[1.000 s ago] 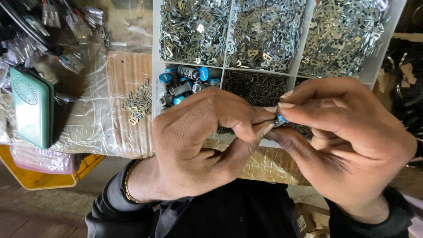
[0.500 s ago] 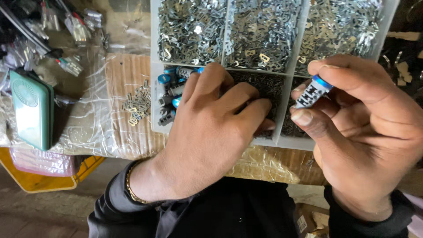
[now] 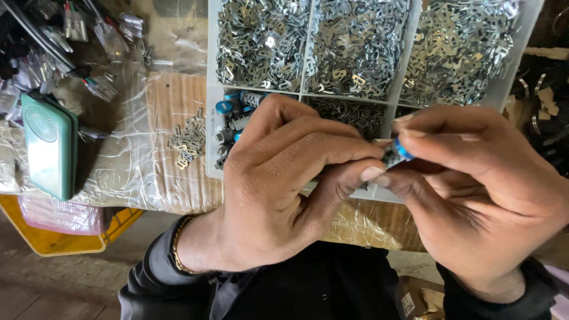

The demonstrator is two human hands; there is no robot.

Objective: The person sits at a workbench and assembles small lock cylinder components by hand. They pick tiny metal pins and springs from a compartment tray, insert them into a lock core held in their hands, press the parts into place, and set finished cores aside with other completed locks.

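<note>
My right hand (image 3: 474, 184) pinches a small grey cylinder with a blue cap (image 3: 398, 152) between thumb and fingers. My left hand (image 3: 284, 184) meets it from the left, thumb and forefinger tips touching the cylinder's near end. Whether a small metal piece is between those fingertips cannot be told. Both hands hover over the front edge of a white compartment tray (image 3: 212, 142). More blue-capped cylinders (image 3: 234, 109) lie in its near-left compartment, partly hidden by my left hand.
The tray's back compartments hold several small metal clips (image 3: 355, 41). A loose pile of clips (image 3: 188, 137) lies on the plastic-wrapped cardboard to the left. A green case (image 3: 50, 145) sits further left, with bagged parts (image 3: 106, 35) behind it. A yellow crate (image 3: 59, 237) stands below.
My left hand lifted off the cylinder compartment and came back to my right hand. The right hand lowered the blue-capped cylinder toward it, and the fingertips now meet.
</note>
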